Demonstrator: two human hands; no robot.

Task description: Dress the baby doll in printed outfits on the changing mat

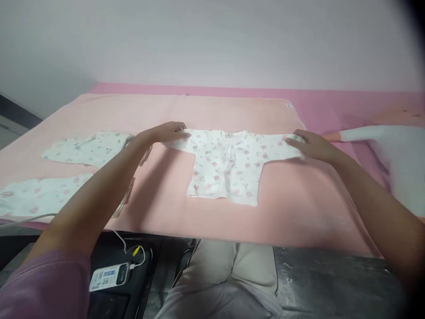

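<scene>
A small white baby jacket (227, 166) with a pink and grey print lies spread out, collar toward the wall and hem toward me. At its left sleeve end, my left hand (172, 132) pinches the cloth between thumb and fingers. My right hand (310, 144) grips the other sleeve end the same way, so both sleeves stretch out sideways. Under the jacket is a pale pink cloth (166, 217). Left of my left forearm lie two more printed white garments, baby trousers (86, 148) and another piece (40, 192), each partly hidden by my arm.
A white garment with orange trim (398, 164) lies at the far right on a darker pink sheet (332, 106). Below the table edge, a white power bank (109, 277) with a cable rests on a black seat (106, 305). A pale wall (212, 44) stands behind.
</scene>
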